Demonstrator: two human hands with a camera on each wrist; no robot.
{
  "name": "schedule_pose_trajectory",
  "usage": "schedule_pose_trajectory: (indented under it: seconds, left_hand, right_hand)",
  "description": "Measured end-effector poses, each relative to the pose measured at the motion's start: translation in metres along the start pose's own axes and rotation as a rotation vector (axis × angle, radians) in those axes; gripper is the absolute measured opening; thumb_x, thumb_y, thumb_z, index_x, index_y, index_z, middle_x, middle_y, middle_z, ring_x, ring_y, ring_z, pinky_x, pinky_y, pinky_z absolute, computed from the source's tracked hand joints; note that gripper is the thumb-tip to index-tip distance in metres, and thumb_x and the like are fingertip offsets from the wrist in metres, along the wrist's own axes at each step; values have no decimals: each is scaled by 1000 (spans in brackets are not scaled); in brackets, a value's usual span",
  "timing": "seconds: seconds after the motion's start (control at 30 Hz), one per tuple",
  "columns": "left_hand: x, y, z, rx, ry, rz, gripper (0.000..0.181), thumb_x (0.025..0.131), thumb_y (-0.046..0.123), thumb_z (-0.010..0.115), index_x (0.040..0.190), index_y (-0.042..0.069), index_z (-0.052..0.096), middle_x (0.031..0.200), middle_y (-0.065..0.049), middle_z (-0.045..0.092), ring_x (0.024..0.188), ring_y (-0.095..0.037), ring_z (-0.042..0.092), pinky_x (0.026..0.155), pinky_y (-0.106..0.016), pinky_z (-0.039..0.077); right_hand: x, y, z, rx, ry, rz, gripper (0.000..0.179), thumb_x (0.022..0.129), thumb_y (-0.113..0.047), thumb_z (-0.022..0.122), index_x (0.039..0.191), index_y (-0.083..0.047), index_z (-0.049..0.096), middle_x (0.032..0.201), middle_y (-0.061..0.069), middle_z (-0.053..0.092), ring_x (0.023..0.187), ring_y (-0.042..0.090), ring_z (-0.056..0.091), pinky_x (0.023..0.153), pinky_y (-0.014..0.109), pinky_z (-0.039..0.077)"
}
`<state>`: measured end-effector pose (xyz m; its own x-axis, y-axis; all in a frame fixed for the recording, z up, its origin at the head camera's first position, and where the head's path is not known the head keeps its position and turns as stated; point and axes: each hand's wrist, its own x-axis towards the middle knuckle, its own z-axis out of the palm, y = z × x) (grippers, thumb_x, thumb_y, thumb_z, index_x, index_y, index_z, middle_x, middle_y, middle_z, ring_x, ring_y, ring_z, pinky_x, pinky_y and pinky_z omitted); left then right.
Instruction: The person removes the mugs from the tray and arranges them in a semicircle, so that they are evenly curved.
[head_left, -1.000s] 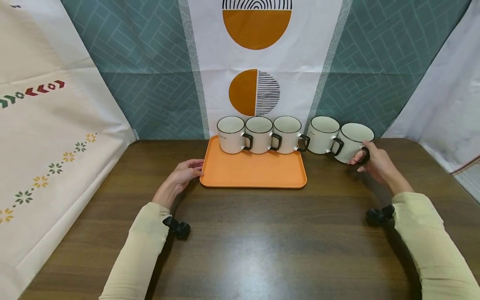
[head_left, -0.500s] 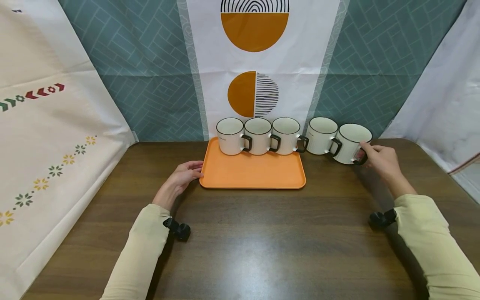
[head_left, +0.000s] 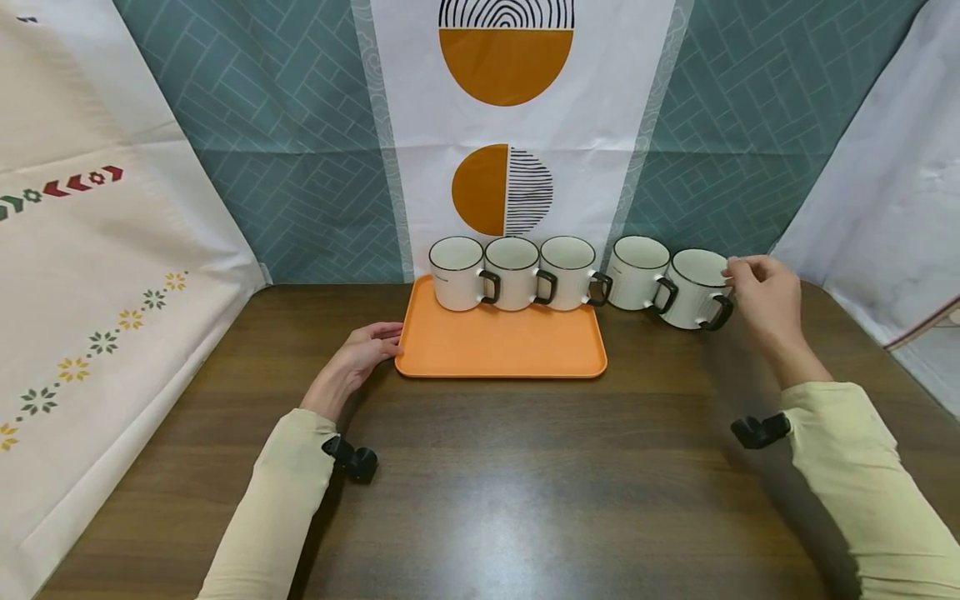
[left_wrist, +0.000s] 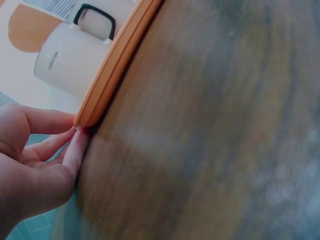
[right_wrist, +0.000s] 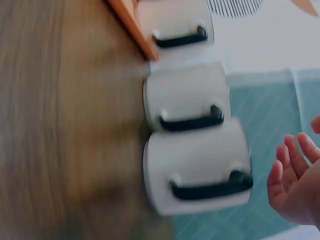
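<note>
My left hand (head_left: 362, 357) is at the near left side of an orange tray (head_left: 498, 346), its thumb and fingers pinching the rim, as the left wrist view shows close up. Along the tray's back stand three white mugs with black rims and handles: a left mug (head_left: 455, 279), a middle mug (head_left: 512, 279) and a right mug (head_left: 566, 279). Off the tray to the right, a fourth mug (head_left: 636, 279) and an outermost mug (head_left: 693, 296) stand close together on the table. My right hand (head_left: 768, 304) hovers beside the outermost mug, fingers loosely bent, holding nothing; the right wrist view shows them apart.
Patterned cloth (head_left: 296, 150) hangs right behind the mugs. White cloths, one on the left (head_left: 97, 275) and one on the right (head_left: 885, 192), flank the brown wooden table (head_left: 487, 467). Mug handles point right, toward their neighbours.
My right hand has let go of the outermost mug's handle and lifted away, up and to the right. The left hand stays at the tray, and the mugs keep their places.
</note>
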<state>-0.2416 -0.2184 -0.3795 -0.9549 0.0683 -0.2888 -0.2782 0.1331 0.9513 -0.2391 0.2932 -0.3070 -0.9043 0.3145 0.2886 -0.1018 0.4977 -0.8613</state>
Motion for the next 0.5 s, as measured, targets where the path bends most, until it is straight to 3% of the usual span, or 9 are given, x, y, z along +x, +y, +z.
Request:
schedule_pose_trajectory:
  seconds: [0.2,0.37,0.5]
  left_hand:
    - [0,0,-2,-6,-2,8,57,91,-13,49,145,-10,31,145,-27,36,133,-33,37,109,-39,33]
    - [-1,0,-1,-11,-5,8,57,90,-13,48,144,-10,31,145,-27,36,133,-34,36,109,-39,33]
    - [-2,1,-1,-11,-10,8,57,90,-13,49,144,-10,31,146,-27,35,134,-34,36,109,-40,32]
  right_hand:
    - [-5,-18,30,61,-149,-114,30,100,-22,48,112,4,57,84,-20,61,78,-6,59,69,12,48]
    - [-4,-20,54,53,-322,-139,45,102,-26,46,126,13,51,110,13,66,87,-6,58,81,20,51]
    - [-3,-15,70,50,-418,-105,49,103,-29,45,132,10,49,127,28,56,107,16,61,97,37,47]
